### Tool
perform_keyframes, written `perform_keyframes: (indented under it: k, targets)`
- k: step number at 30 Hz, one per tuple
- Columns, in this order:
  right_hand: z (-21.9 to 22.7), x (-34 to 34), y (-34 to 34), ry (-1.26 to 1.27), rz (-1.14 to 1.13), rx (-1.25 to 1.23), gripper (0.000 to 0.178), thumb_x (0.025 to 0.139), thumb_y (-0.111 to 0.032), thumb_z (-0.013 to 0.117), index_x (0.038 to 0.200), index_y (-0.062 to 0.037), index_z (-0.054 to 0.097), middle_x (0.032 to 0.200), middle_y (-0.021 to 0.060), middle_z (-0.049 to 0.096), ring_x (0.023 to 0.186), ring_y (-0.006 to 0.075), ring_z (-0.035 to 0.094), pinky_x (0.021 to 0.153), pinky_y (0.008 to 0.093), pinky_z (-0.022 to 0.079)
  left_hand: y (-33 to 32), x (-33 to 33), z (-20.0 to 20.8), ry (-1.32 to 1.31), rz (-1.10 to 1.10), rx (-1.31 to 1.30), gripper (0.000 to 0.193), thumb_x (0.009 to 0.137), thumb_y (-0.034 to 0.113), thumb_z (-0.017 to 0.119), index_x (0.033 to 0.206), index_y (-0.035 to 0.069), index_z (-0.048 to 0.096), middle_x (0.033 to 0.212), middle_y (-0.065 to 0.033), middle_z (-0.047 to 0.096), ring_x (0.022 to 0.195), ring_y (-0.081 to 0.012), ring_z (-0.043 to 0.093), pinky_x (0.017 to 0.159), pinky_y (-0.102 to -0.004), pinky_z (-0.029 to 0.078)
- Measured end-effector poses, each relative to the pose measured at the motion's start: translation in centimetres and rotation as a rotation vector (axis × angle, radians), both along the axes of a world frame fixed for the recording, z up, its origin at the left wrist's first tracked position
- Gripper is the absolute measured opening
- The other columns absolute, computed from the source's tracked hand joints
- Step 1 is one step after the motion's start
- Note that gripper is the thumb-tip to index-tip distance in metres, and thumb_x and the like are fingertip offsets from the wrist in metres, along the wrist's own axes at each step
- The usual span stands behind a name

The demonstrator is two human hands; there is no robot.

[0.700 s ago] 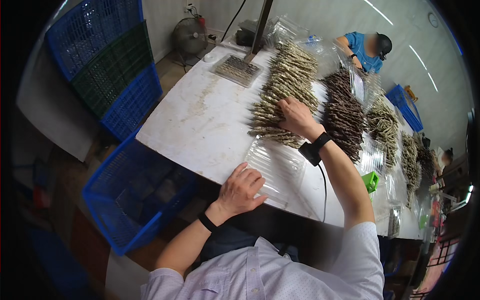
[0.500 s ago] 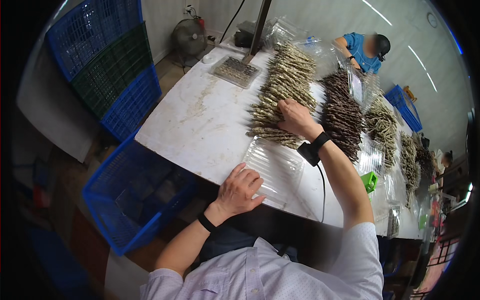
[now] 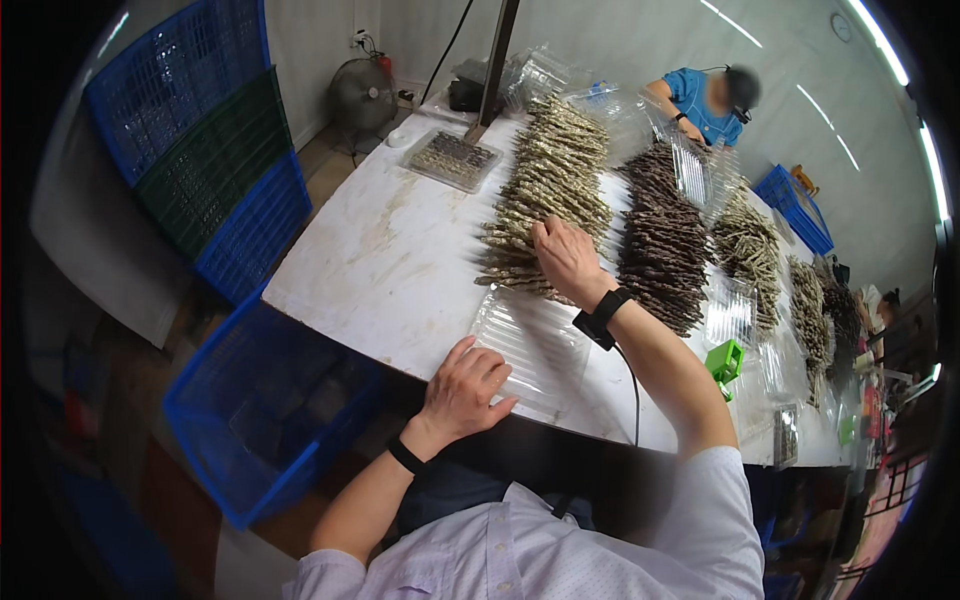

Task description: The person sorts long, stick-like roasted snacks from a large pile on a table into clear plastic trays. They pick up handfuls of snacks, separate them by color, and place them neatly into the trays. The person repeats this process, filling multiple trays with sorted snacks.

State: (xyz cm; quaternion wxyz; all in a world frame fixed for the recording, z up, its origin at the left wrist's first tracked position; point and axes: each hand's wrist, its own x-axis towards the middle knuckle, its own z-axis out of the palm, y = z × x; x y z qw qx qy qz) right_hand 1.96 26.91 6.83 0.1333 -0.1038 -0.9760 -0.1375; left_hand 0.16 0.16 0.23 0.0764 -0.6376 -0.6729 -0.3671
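Note:
My right hand (image 3: 570,263) reaches over the near end of a long pile of thin, knobbly, gold-brown dried sticks (image 3: 555,165). Its fingers are curled down into the pile and closed on the sticks; the fingertips are partly hidden. In front of the pile lies a clear ribbed plastic tray (image 3: 535,345), with no sticks visible in it. My left hand (image 3: 465,388) rests at the tray's left side near the table edge, fingers stretched out and thumb apart, holding nothing.
A dark brown stick pile (image 3: 665,240) and paler stick piles (image 3: 745,255) lie to the right. A filled clear box (image 3: 450,160) sits by a post. A green dispenser (image 3: 724,362), blue crate (image 3: 245,430) and fan (image 3: 362,95) stand around. Across the table works a person (image 3: 700,105).
The whole view has shifted slightly. My right hand has moved a little nearer along the pile's near end, its fingers still curled there. The left hand stays by the tray.

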Motion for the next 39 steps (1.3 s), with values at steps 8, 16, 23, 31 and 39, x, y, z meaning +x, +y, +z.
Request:
perform_keyframes:
  k: [8, 16, 23, 31, 39]
  targets:
    - [2.9, 0.6, 2.4, 0.118, -0.032, -0.231, 0.043, 0.078, -0.031, 0.080, 0.097, -0.0038, 0.052, 0.092, 0.0164, 0.062, 0.088, 0.0376, 0.065, 0.072, 0.0481, 0.050, -0.2, 0.2, 0.3, -0.001, 0.010, 0.000, 0.035, 0.071, 0.028, 0.079, 0.097, 0.007, 0.067, 0.101, -0.0069, 0.063, 0.102, -0.0238, 0.062, 0.109, -0.0471, 0.039]
    - [4.2, 2.6, 7.9, 0.683, -0.127, -0.620, 0.032, 0.088, -0.019, 0.073, 0.098, -0.0058, 0.046, 0.073, 0.0135, 0.063, 0.060, 0.0288, 0.062, 0.057, 0.0420, 0.048, 0.0, 0.2, 0.1, 0.007, 0.011, 0.000, 0.036, 0.071, 0.029, 0.079, 0.098, 0.008, 0.067, 0.101, -0.0067, 0.063, 0.101, -0.0247, 0.062, 0.108, -0.0477, 0.039]
    - [6.3, 8.2, 9.7, 1.107, 0.019, -1.451, 0.023, 0.090, -0.012, 0.071, 0.104, -0.0068, 0.054, 0.081, 0.0023, 0.061, 0.070, 0.0116, 0.058, 0.061, 0.0279, 0.047, 0.0, 0.1, 0.0, 0.009, 0.009, -0.008, 0.036, 0.070, 0.028, 0.079, 0.098, 0.008, 0.066, 0.101, -0.0064, 0.062, 0.101, -0.0253, 0.061, 0.107, -0.0500, 0.039]
    - [2.1, 14.2, 13.2, 1.490, -0.159, -1.391, 0.010, 0.092, -0.012, 0.070, 0.092, -0.0067, 0.061, 0.080, 0.0033, 0.062, 0.070, 0.0135, 0.061, 0.064, 0.0294, 0.052, 0.2, 1.4, 1.1, 0.047, 0.041, -0.102, 0.048, 0.072, 0.021, 0.079, 0.111, 0.003, 0.060, 0.108, -0.0107, 0.060, 0.109, -0.0294, 0.057, 0.112, -0.0570, 0.029]
    - [3.3, 18.9, 9.9, 1.420, -0.001, -1.964, 0.015, 0.099, -0.016, 0.062, 0.095, -0.0035, 0.055, 0.081, 0.0049, 0.059, 0.071, 0.0148, 0.060, 0.063, 0.0276, 0.054, 6.7, 10.3, 7.9, 0.356, -0.405, -0.101, 0.025, 0.083, 0.015, 0.059, 0.105, 0.005, 0.065, 0.105, -0.0107, 0.064, 0.105, -0.0253, 0.060, 0.098, -0.0429, 0.044]
